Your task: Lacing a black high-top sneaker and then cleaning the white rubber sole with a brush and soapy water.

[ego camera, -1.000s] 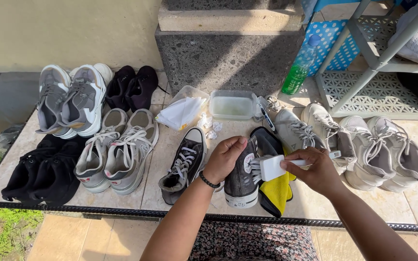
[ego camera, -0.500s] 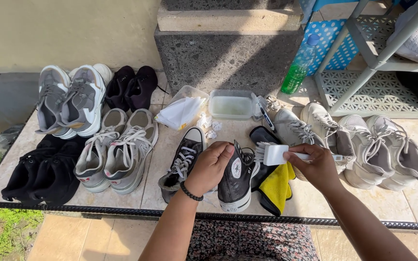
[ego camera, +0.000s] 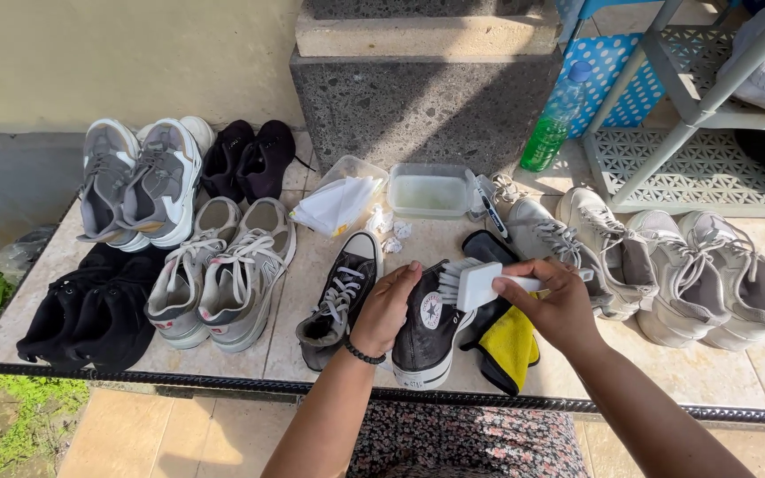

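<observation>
Your left hand [ego camera: 387, 305] is clamped over the top of the black sneaker [ego camera: 427, 332], holding it steady on the table [ego camera: 285, 354]. Your right hand [ego camera: 555, 305] grips the white brush [ego camera: 475, 283], bristles now against the sneaker's upper side.

Change vs 1 s ago: the sneaker was more upright and sat a bit further right, brush held just off it. Since then you've shifted it left and tipped it toward you; the brush has closed the gap and is in contact. My read: repositioning done, scrubbing underway on this shoe.

Around your hands:
- Yellow cloth [ego camera: 511, 350] on a dark pad, directly under your right hand, touching the sneaker's right side.
- Matching black sneaker [ego camera: 338, 301] just left of your left hand, lying flat, untouched.
- Clear tub [ego camera: 431, 190] of cloudy liquid beyond both hands, near.
- 2 grey-white sneakers [ego camera: 223, 283] further left; white pairs [ego camera: 666, 265] to the right of your right hand.

Toe of the held sneaker sits close to the table edge.
</observation>
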